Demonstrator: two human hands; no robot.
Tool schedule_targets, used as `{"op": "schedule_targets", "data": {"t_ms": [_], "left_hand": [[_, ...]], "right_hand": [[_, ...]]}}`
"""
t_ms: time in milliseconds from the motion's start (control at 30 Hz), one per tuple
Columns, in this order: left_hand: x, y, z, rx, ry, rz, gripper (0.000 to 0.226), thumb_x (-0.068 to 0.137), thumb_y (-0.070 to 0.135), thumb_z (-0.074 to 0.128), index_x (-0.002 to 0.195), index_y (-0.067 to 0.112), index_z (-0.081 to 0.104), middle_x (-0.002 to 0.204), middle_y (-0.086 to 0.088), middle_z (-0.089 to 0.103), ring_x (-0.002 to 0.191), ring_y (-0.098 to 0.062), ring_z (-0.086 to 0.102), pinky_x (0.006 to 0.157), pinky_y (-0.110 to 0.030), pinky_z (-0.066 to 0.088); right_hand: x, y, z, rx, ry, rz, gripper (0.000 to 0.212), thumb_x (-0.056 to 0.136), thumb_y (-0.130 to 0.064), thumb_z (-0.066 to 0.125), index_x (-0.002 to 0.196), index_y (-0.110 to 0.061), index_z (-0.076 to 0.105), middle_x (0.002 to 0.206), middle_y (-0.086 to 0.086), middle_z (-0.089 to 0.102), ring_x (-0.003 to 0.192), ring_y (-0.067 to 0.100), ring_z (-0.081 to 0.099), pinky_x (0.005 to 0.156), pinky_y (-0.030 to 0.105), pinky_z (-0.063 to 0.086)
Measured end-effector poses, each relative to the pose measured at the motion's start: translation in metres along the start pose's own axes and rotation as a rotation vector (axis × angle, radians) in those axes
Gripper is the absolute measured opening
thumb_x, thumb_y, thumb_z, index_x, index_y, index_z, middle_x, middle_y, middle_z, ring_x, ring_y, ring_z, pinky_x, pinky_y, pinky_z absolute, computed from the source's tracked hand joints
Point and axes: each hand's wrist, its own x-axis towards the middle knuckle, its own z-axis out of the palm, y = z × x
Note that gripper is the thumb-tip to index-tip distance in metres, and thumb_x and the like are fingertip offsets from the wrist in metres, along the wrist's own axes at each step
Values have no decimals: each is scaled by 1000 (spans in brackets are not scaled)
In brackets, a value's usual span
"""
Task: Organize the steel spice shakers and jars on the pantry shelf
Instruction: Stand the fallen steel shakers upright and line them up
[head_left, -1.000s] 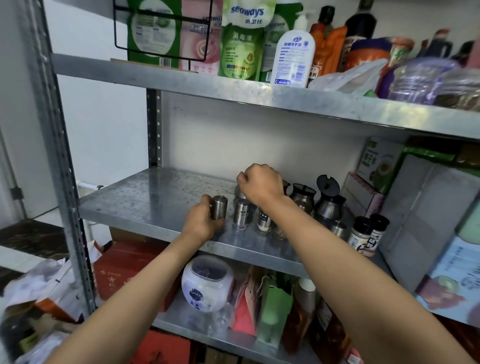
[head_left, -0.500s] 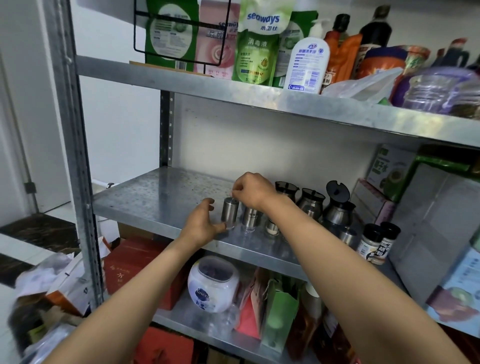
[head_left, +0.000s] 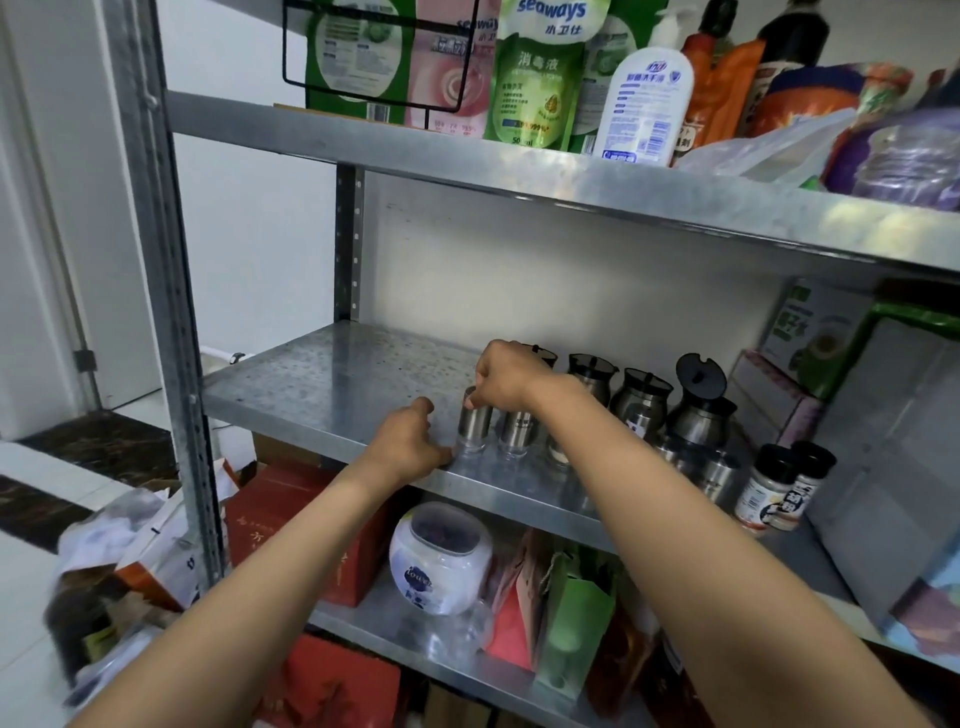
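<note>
my right hand (head_left: 506, 375) pinches the top of a steel shaker (head_left: 474, 427) standing upright on the middle shelf (head_left: 332, 384), near its front edge. my left hand (head_left: 408, 441) rests on the shelf just left of that shaker, fingers loosely curled and holding nothing; i cannot tell if it touches the base. a second shaker (head_left: 518, 434) stands just right of the held one, under my right wrist. steel jars (head_left: 640, 400) sit behind my right forearm.

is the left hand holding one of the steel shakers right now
No, the left hand rests on the metal shelf beside the leftmost steel shaker; the right hand pinches its top.
</note>
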Motion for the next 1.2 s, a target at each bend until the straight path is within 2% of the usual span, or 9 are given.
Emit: {"op": "schedule_targets", "data": {"t_ms": [100, 267, 433, 533, 633, 767, 833, 1033, 1200], "left_hand": [[1, -1, -1, 17, -4, 1, 65, 70, 27, 80, 122, 5, 48, 92, -2, 58, 82, -19, 57, 70, -27, 46], [0, -2, 0, 16, 4, 8, 61, 70, 29, 80, 118, 5, 51, 97, -9, 63, 86, -24, 61, 75, -30, 49], [-2, 0, -1, 24, -4, 25, 60, 72, 30, 79, 119, 4, 51, 96, -10, 64, 86, -25, 62, 76, -34, 51], [-4, 1, -2, 47, 5, 35, 60, 72, 31, 79, 118, 3, 53, 104, -15, 65, 95, -29, 62, 82, -38, 52], [-7, 2, -2, 60, 11, 50, 55, 74, 31, 78, 114, 2, 54, 103, -16, 65, 95, -31, 62, 81, -39, 51], [-8, 2, -2, 66, 13, 58, 54, 74, 31, 77, 113, 2, 55, 100, -17, 65, 93, -31, 62, 80, -40, 52], [-8, 2, -2, 69, 10, 56, 54, 74, 31, 77, 114, 1, 54, 102, -18, 65, 95, -32, 61, 82, -41, 51], [-11, 3, -1, 67, 2, 35, 55, 76, 30, 75, 118, 2, 53, 111, -16, 63, 102, -31, 60, 85, -37, 50], [-11, 4, -4, -17, -3, 20, 59, 79, 22, 71, 128, 2, 46, 124, -18, 58, 110, -32, 58, 92, -38, 50]], "right_hand": [[2, -2, -6, -13, -64, 5, 24, 75, -23, 82, 71, -12, 61, 75, 3, 61, 72, 20, 57, 56, 23, 41], [2, 4, -7, 23, -89, -14, 8, 78, -16, 73, 75, -12, 66, 78, 5, 65, 71, 19, 56, 57, 24, 41], [2, 2, 1, 89, 3, 4, 36, 78, -36, 74, 61, -17, 49, 58, 0, 45, 53, 17, 43, 50, 25, 31], [4, 3, 5, 84, 44, 10, 40, 78, -35, 77, 57, -18, 47, 55, 0, 46, 55, 18, 45, 51, 26, 32], [5, 2, 7, 109, 35, 22, 35, 75, -30, 81, 61, -17, 53, 59, 1, 49, 59, 18, 48, 55, 26, 36], [5, -1, 3, 113, 1, 33, 21, 73, -23, 84, 76, -8, 70, 70, 3, 61, 67, 17, 56, 58, 23, 43], [2, -2, 1, 118, -8, 29, 16, 74, -19, 82, 76, -7, 70, 70, 3, 61, 69, 17, 57, 55, 21, 42], [-2, -2, -1, 152, -16, 27, 9, 75, -12, 77, 82, -8, 72, 80, 4, 66, 79, 18, 61, 64, 23, 47], [-6, 0, 0, 204, -9, 44, 15, 74, -14, 78, 86, -7, 73, 85, 4, 68, 82, 18, 63, 75, 30, 54]]}}
